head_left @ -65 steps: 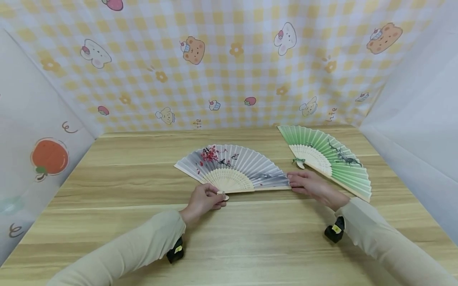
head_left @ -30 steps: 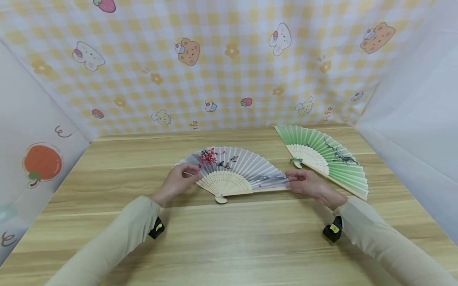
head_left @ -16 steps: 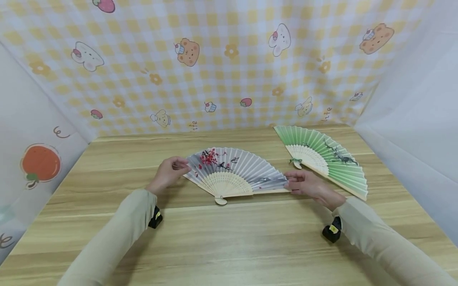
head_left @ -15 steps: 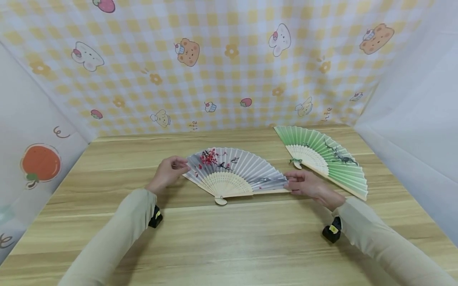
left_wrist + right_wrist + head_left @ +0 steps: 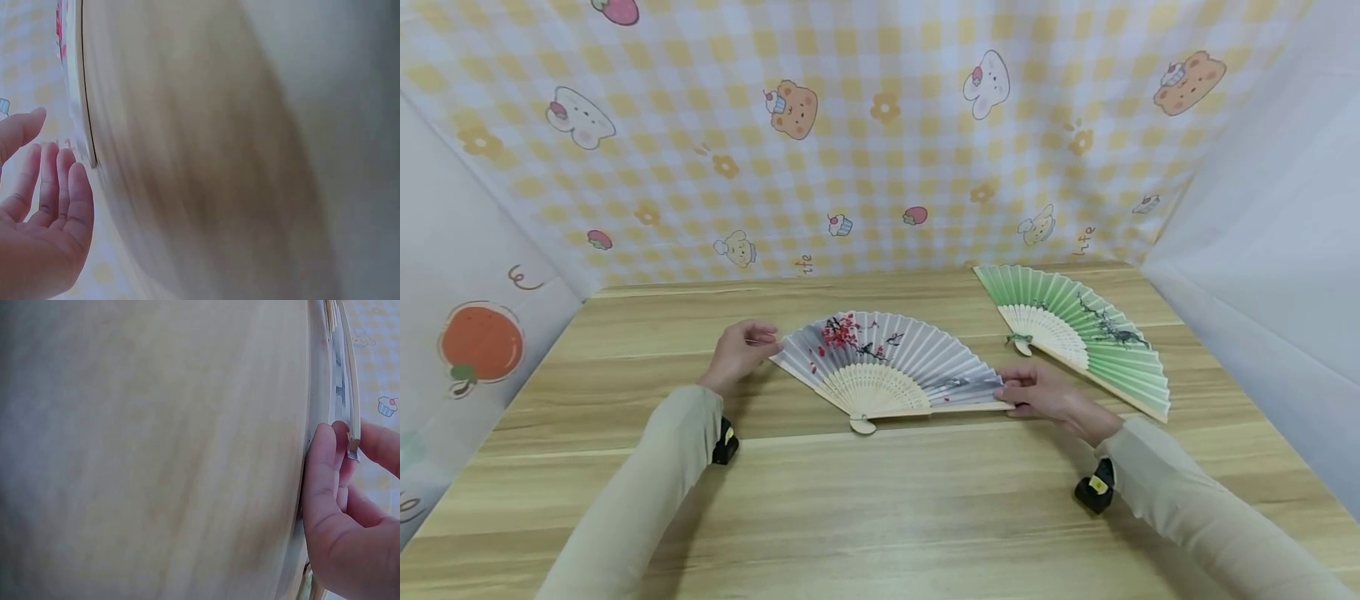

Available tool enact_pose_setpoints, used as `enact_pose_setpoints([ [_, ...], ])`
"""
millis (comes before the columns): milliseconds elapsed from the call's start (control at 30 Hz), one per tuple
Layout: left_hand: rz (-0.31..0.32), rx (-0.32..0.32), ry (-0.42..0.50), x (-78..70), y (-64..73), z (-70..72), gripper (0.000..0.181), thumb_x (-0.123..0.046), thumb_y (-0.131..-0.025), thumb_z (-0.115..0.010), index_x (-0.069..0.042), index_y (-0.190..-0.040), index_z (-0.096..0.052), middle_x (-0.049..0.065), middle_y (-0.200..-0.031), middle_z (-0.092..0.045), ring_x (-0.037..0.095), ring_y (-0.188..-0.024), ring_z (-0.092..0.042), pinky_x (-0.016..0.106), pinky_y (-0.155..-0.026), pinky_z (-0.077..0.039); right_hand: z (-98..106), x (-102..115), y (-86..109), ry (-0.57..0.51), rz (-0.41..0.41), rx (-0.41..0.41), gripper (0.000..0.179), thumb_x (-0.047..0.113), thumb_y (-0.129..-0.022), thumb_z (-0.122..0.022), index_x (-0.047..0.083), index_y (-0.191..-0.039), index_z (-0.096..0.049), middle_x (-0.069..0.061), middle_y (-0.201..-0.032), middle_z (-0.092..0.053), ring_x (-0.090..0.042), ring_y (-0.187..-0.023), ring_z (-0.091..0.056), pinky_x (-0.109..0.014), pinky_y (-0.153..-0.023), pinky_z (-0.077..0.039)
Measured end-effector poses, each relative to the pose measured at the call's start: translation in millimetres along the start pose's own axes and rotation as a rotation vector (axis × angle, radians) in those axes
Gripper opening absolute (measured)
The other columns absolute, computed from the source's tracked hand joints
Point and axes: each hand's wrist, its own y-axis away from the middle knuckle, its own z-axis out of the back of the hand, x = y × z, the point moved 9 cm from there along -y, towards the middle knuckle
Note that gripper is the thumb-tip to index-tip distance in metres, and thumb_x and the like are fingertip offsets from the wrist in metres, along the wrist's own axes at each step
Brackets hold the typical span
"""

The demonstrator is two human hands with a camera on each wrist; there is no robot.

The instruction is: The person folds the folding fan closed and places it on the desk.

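Observation:
A grey folding fan with red blossoms lies spread out on the wooden table, its pale ribs meeting at the pivot end nearest me. My right hand pinches the tip of its right outer rib; in the right wrist view the rib end sits between thumb and fingers. At the opposite tip is my left hand, fingers loosely extended and thumb apart. The left wrist view has the fan's edge just beyond the fingertips, with nothing gripped.
A green folding fan, also spread, lies at the back right, close behind my right hand. The wooden table meets a yellow checked curtain at the back. White cloth walls stand on both sides.
My left hand has let go of the grey fan's pivot end and moved left and back to its left tip. My right hand stays at the right tip, its thumb now over the rib.

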Motion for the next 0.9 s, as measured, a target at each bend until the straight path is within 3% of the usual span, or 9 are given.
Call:
enact_pose_setpoints([
  [400, 0.088, 0.06, 0.061, 9.0, -7.5, -5.3, 0.039, -0.006, -0.082, -0.061, 0.008, -0.115, -0.048, 0.022, -0.108, -0.053, 0.026, -0.096, -0.051, 0.018, -0.07, -0.044, -1, 1, 2.0, -0.021, -0.007, -0.002, 0.051, 0.003, -0.084, -0.059, -0.013, -0.125, -0.034, -0.005, -0.086, -0.054, -0.009, -0.073, -0.057, -0.026, -0.067, -0.053],
  [667, 0.094, 0.088, 0.021, 9.5, -12.4, -8.3, 0.039, -0.007, -0.082, -0.06, 0.008, -0.116, -0.048, 0.023, -0.111, -0.052, 0.028, -0.099, -0.049, 0.029, -0.082, -0.042, -4, 0, 1.0, -0.019, -0.017, 0.009, 0.051, 0.004, -0.084, -0.058, -0.012, -0.126, -0.033, -0.005, -0.087, -0.054, -0.01, -0.072, -0.056, -0.025, -0.066, -0.053],
  [900, 0.106, 0.121, -0.011, 5.7, -18.0, -16.2, 0.039, -0.009, -0.082, -0.06, 0.006, -0.117, -0.049, 0.022, -0.116, -0.051, 0.027, -0.098, -0.046, 0.031, -0.081, -0.039, -2, 1, 0.6, -0.006, -0.011, 0.006, 0.052, 0.004, -0.084, -0.058, -0.011, -0.127, -0.032, -0.007, -0.09, -0.053, -0.011, -0.074, -0.057, -0.028, -0.068, -0.053],
])
